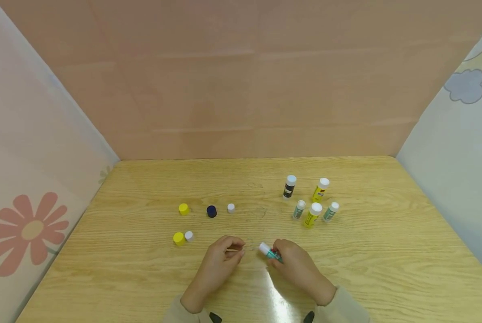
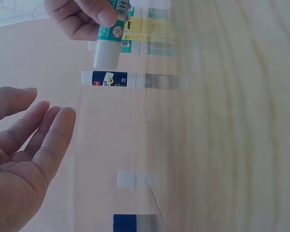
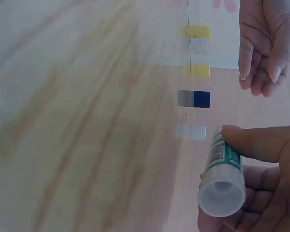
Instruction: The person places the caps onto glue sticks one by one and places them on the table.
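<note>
My right hand (image 1: 299,268) grips a green glue stick (image 1: 271,253) between thumb and fingers, its white end tilted toward the left hand. In the right wrist view, the glue stick (image 3: 224,159) shows a hollow white end facing the camera. My left hand (image 1: 220,264) hovers just left of it, fingers relaxed and slightly bent, holding nothing. A gap shows between the left hand (image 2: 31,150) and the glue stick (image 2: 109,41) in the left wrist view.
Yellow caps (image 1: 183,209), a dark blue cap (image 1: 211,211) and white caps (image 1: 230,208) lie at the left. Several glue sticks stand at the right, among them a dark one (image 1: 289,187), a yellow one (image 1: 313,215) and a green one (image 1: 331,211).
</note>
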The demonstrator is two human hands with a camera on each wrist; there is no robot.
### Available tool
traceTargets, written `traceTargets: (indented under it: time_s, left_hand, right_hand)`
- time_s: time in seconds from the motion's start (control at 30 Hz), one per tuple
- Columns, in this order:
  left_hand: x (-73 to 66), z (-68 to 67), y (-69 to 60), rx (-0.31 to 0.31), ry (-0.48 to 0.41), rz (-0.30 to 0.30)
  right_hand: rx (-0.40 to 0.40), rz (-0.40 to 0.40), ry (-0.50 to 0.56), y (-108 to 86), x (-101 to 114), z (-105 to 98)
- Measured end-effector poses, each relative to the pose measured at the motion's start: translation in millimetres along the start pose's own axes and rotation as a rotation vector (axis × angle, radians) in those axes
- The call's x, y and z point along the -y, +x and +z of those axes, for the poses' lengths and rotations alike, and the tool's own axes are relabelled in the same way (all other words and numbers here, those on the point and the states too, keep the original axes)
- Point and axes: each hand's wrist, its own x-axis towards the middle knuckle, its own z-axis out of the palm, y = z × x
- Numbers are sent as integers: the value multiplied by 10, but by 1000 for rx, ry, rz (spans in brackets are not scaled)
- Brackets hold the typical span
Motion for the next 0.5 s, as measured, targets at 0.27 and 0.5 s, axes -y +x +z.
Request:
traceTargets:
  time_s: [0.27,0.5]
  left_hand:
    - [26,-78,-26,-14,-21,-9]
    - [60,-140,-42,-37,-5,-26]
  right_hand:
    - [-13,47,-34,1,-51,-13]
    - [-8,49,-26,2,-83,-25]
